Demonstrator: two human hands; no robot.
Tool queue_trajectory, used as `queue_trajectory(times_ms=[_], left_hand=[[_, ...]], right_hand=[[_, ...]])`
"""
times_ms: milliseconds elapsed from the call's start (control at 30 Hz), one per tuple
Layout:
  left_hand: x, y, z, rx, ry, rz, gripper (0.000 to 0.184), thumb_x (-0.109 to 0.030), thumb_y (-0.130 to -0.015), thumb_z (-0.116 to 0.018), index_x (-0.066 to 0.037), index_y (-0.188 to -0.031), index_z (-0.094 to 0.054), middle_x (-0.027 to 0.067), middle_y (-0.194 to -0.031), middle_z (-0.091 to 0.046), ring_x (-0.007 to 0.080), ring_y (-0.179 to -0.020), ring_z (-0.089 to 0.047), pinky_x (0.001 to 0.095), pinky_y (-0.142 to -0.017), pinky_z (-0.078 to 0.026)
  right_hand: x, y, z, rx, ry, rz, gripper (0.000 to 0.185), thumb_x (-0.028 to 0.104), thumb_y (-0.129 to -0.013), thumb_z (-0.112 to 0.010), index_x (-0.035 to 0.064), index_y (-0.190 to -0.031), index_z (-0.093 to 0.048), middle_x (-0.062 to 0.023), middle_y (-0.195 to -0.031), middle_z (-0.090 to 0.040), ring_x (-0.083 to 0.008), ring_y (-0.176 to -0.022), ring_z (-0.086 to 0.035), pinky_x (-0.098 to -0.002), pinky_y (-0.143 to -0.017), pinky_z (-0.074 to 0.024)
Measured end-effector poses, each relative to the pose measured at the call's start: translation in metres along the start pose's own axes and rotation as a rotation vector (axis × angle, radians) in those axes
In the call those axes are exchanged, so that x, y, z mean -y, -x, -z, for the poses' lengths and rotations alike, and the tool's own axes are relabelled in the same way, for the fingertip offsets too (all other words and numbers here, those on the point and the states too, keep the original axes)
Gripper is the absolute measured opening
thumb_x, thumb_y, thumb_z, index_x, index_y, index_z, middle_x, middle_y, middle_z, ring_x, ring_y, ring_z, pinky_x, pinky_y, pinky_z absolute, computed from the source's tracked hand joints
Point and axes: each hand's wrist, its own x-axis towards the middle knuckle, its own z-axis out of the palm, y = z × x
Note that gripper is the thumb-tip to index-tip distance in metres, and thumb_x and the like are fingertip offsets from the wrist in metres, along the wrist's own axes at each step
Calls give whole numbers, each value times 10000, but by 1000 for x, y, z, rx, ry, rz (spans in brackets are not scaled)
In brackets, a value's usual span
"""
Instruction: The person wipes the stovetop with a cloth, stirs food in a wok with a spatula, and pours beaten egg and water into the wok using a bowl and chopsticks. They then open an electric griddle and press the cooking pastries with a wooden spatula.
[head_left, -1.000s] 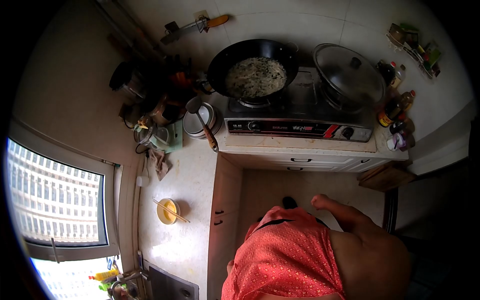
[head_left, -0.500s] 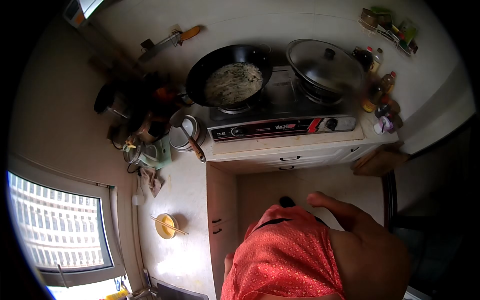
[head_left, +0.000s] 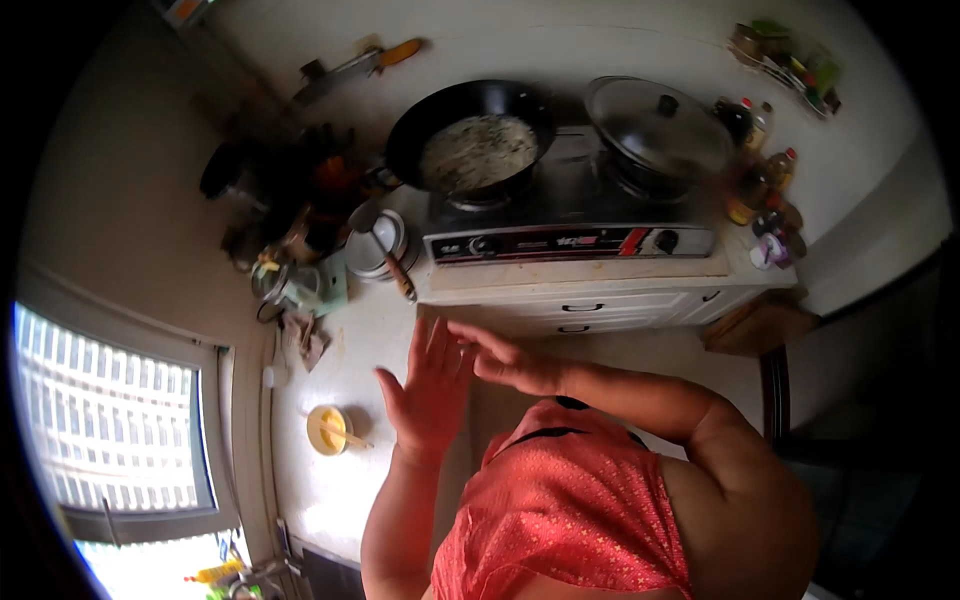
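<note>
My left hand (head_left: 430,395) is raised in front of the counter's edge, palm showing, fingers stretched and thumb apart. From the right, my right hand (head_left: 512,363) reaches across with its fingers straight, close to the left fingertips; whether they touch I cannot tell. Neither hand holds anything. Beyond them a spatula (head_left: 392,258) with a wooden handle rests across stacked white bowls (head_left: 368,262). A black wok (head_left: 408,125) on the left burner contains a pale food mixture with green bits (head_left: 482,152). A bowl of yellow liquid (head_left: 322,440) with chopsticks (head_left: 348,434) across it stands left of my left hand.
A lidded pan (head_left: 650,130) sits on the right burner of the gas stove (head_left: 575,242). Several bottles (head_left: 752,190) stand to its right. A crumpled cloth (head_left: 308,340) lies on the left counter, near a window (head_left: 115,415). A knife (head_left: 345,75) hangs on the back wall.
Both hands have come up in front of my body and together near the counter's edge; before, my arms were down by my sides. The view has shifted slightly.
</note>
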Motion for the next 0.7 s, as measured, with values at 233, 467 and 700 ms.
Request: queue_trajectory(times_ms=[233, 467, 700], left_hand=[[-20, 3, -32, -7, 167, -56, 955, -699, -750, -477, -53, -1409, -229, 127, -1462, -240, 275, -1315, -287, 449, -1106, -182], [-18, 20, -25, 9, 186, -53, 963, -704, -753, -464, -69, -1425, -195, 134, -1472, -221, 278, -1329, -265, 438, -1098, -194], [-1, 34, -18, -20, 159, -60, 853, -690, -818, -363, -96, -1418, -246, 108, -1483, -210, 244, -1350, -233, 402, -1103, -150]], right_hand=[[32, -8, -20, 77, -376, -7, 773, 624, -870, -367, 180, -1452, -118, -72, -1442, -237, -217, -1224, -396, -430, -1009, -329], [25, -13, -21, -56, -166, -70, 630, 278, -906, -524, 42, -1396, -205, -104, -1175, -476, -161, -994, -532, -330, -882, -437], [-7, -19, -25, -95, 39, -12, 622, 66, -789, -662, 25, -1320, -339, -24, -882, -522, -113, -836, -549, -263, -762, -465]])
